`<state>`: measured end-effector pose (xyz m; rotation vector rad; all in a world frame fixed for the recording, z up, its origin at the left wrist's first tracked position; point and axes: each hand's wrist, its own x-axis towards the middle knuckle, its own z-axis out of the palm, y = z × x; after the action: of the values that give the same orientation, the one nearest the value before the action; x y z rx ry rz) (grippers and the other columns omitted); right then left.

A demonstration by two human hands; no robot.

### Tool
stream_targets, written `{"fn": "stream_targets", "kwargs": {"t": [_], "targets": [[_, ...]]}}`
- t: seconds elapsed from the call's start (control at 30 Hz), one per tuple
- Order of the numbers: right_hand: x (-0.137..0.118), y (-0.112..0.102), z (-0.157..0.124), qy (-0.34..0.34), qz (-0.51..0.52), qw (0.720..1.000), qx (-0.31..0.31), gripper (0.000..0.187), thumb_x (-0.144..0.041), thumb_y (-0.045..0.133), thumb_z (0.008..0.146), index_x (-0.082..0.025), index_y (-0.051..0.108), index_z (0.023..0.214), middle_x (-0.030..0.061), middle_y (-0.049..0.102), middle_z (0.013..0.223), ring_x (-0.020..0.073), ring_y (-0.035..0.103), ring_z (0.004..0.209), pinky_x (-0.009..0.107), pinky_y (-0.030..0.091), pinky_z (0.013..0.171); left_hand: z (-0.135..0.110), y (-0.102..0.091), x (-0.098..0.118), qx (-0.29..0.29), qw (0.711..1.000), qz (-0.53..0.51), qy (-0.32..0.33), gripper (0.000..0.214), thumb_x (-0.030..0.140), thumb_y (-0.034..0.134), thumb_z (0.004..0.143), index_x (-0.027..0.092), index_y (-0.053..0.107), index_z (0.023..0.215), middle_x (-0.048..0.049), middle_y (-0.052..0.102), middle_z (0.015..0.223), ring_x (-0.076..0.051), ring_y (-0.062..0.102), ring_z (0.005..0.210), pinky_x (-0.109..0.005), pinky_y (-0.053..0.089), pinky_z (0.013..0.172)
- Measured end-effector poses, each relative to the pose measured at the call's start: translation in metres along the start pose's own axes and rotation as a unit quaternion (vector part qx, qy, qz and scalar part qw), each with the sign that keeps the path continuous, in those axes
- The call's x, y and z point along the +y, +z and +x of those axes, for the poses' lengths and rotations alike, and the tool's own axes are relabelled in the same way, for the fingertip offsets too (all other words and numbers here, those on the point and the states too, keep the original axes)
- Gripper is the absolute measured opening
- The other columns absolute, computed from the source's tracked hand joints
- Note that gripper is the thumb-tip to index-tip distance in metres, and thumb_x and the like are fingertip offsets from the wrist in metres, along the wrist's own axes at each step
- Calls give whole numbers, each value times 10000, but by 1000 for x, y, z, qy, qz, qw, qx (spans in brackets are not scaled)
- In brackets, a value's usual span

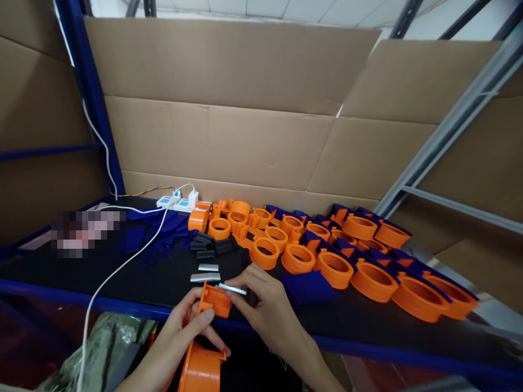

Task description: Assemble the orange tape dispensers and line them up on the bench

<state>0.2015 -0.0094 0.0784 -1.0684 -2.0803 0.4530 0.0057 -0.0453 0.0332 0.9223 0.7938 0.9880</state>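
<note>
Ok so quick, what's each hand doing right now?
Left hand: closed, holding an orange plastic part.
Right hand: closed, pinching a white toothed strip.

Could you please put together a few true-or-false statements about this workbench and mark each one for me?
1. The left hand holds an orange part. True.
2. The right hand holds a black piece. False: it holds a white toothed strip.
3. Two pale flat strips lie on the black bench top. True.
4. The panel behind the bench top is blue metal. False: it is brown cardboard.
5. A white plug sits in the power strip. True.
</note>
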Motion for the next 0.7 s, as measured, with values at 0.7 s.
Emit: {"fn": "stream_targets", "kwargs": {"t": [0.7], "targets": [[35, 9, 14, 107, -323, 940, 32, 353, -325, 414, 1044, -196, 611, 1307, 134, 663, 1211, 256, 653, 1074, 338, 542, 806, -1, 6, 12, 75, 991, -108, -29, 450, 407, 685, 862, 203, 564, 1244, -48, 731, 676, -244, 722, 613, -400, 609, 653]]}}
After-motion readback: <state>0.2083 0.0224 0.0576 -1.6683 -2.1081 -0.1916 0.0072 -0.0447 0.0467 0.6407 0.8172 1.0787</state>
